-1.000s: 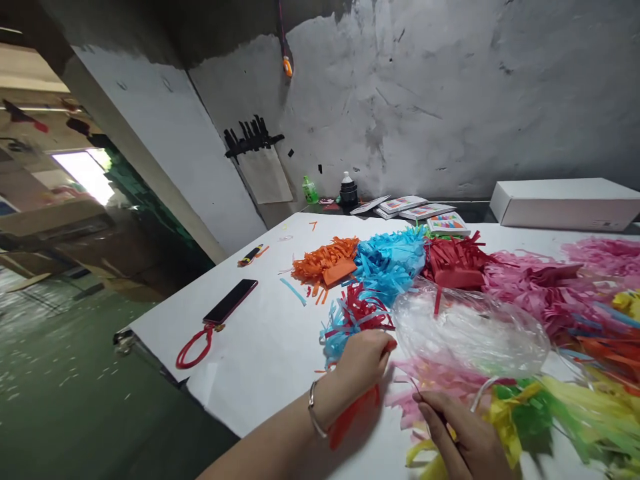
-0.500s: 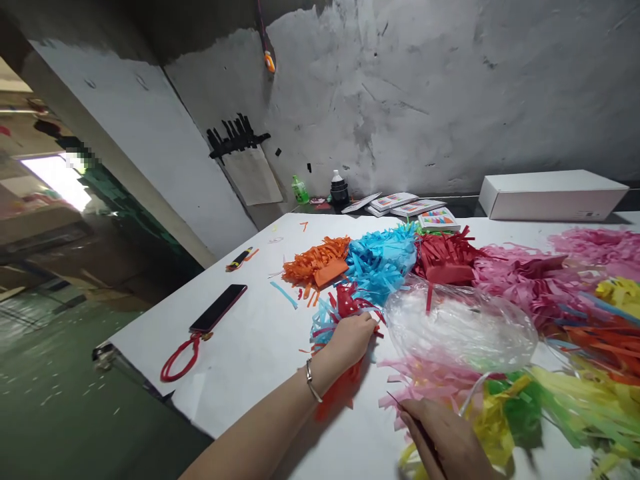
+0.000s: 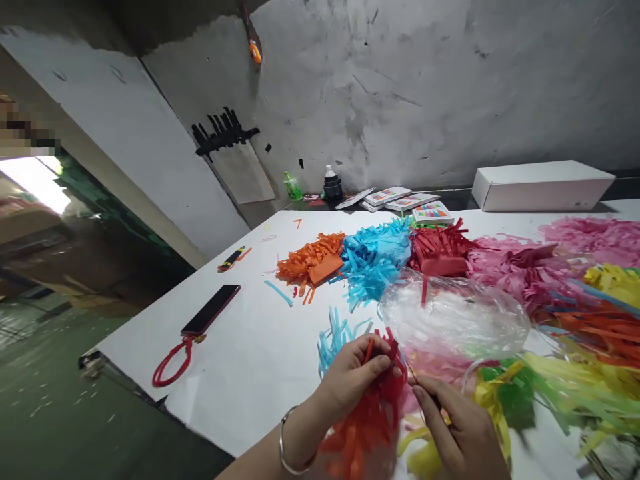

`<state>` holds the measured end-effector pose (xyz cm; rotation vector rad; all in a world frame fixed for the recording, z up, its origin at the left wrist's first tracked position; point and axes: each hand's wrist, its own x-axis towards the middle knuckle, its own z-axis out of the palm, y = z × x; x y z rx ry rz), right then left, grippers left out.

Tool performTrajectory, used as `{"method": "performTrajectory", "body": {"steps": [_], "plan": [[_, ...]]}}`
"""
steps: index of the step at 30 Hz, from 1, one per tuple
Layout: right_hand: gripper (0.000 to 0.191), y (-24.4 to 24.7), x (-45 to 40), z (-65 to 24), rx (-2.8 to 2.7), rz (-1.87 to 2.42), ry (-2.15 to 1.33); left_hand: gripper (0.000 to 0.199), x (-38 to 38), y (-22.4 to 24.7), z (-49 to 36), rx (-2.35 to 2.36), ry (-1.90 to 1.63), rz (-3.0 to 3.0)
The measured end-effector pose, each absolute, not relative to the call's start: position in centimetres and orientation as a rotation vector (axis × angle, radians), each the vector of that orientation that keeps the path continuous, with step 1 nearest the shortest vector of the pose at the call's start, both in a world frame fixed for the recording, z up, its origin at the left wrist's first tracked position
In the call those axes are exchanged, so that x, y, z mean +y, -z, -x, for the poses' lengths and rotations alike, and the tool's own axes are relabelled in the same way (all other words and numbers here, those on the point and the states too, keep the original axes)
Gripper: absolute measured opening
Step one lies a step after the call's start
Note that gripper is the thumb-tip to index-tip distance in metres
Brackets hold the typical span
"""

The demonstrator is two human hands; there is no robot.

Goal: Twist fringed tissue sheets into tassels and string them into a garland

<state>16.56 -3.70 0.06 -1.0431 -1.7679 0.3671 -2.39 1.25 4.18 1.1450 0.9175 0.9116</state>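
My left hand, with a silver bangle at the wrist, is closed on a red fringed paper tassel. Orange strips hang below the hand, and light blue strips stick out behind it. Just to the right, my right hand pinches a thin dark needle-like piece, its tip close to the red paper. Whether it touches the paper I cannot tell. Beyond both hands lies a clear plastic bag with white contents.
Fringed paper in orange, blue, red and pink lies along the white table. Yellow and green strips cover the right side. A phone, a cutter and a white box are farther out.
My left hand has lifted the red tassel with its orange and blue strips from the table and brought it nearer, toward my right hand. The right hand's thin piece is now beside it.
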Motion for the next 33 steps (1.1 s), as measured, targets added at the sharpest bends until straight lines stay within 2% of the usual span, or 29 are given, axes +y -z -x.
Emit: {"method": "performTrajectory", "body": {"steps": [9, 20, 33], "plan": [[0.017, -0.8, -4.0, -16.1, -1.695, 1.121, -0.501, 0.041, 0.6, -2.8, 1.3, 0.827, -0.883, -0.855], [0.021, -0.8, -3.9, -16.5, -1.752, 1.185, -0.574, 0.042, 0.7, -2.9, 1.3, 0.834, -0.886, -0.886], [0.018, -0.7, -4.1, -16.3, -1.748, 1.135, -0.584, 0.040, 0.5, -2.4, 1.3, 0.829, -0.890, -0.887]]}}
